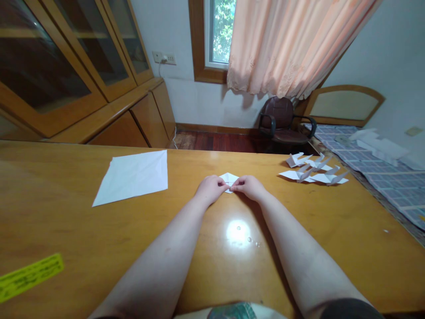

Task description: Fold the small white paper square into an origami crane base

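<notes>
Both my hands meet at the middle of the wooden table (66, 221) over a small folded white paper piece (229, 178). My left hand (211, 188) is curled, with its fingertips pinching the paper's left side. My right hand (249, 186) is curled the same way and pinches the paper's right side. Only the far corner of the folded paper shows beyond my fingers; the near part is hidden under them.
A flat white paper sheet (134, 176) lies to the left. Several folded paper cranes (314, 173) sit at the right. A yellow label (28, 276) lies near the front left edge. Beyond the table stand a wooden cabinet (99, 88), a dark chair (282, 124) and a bed (392, 177).
</notes>
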Tool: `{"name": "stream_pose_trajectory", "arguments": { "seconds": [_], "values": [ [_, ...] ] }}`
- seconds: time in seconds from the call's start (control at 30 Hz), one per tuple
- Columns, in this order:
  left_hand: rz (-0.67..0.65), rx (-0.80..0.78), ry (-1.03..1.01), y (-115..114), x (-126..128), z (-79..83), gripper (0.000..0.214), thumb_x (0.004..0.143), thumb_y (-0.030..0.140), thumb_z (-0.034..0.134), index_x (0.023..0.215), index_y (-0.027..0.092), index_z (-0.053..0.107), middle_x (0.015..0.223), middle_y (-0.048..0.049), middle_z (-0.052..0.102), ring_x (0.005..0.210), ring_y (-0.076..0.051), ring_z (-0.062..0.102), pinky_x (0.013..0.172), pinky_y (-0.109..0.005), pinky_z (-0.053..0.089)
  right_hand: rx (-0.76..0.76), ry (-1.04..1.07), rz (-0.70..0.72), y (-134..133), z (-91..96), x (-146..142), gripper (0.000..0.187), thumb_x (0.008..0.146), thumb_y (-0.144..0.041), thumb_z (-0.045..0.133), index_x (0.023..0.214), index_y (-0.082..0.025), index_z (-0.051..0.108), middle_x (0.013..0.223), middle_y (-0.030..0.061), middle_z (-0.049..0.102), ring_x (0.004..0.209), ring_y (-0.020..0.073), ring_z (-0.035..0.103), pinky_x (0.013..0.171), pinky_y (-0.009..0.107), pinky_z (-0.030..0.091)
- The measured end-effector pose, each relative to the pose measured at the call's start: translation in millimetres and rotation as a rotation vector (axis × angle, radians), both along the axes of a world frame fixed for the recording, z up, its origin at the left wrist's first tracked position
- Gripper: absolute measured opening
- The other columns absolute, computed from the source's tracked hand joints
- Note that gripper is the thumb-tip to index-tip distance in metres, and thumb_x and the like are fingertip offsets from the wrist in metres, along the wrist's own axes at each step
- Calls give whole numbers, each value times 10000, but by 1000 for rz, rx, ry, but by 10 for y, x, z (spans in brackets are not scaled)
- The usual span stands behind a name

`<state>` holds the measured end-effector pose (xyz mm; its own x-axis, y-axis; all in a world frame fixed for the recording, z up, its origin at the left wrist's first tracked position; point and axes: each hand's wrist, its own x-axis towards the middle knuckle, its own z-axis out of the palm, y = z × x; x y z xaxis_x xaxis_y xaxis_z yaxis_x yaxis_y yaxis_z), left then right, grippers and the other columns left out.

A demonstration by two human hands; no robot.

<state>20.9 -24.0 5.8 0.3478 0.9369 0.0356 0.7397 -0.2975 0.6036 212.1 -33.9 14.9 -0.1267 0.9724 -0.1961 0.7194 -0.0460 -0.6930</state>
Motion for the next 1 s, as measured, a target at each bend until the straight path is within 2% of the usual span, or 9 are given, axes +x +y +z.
{"name": "stream_pose_trajectory", "arguments": {
  "seconds": [0.13,0.43,0.6,1.0],
  "values": [
    [-17,-1,1,-2,-2,4,224,812,403,627,766,225,755,812,-37,692,766,-185,608,675,-282,420,-2,-12,-1,-7,8,-3,230,704,-427,730,759,-205,759,672,-12,669,630,125,550,555,236,326],
    [73,46,38,-2,42,-40,211,839,350,597,777,199,731,873,-60,677,819,-192,612,736,-294,445,25,-141,-81,-27,73,-74,233,761,-409,674,722,-179,681,648,-3,633,594,121,513,543,238,304],
    [144,59,60,-1,67,-80,188,807,342,629,743,187,714,873,-67,667,821,-196,616,737,-293,454,32,-163,-104,-30,72,-99,223,747,-392,692,696,-178,652,665,0,639,600,117,520,541,234,299],
    [176,20,92,-25,96,-25,163,789,350,659,754,196,700,931,-67,671,863,-197,620,774,-288,463,14,-196,-155,-13,43,-123,224,728,-387,711,671,-189,622,671,-2,650,606,121,546,543,238,302]
  ]
}}
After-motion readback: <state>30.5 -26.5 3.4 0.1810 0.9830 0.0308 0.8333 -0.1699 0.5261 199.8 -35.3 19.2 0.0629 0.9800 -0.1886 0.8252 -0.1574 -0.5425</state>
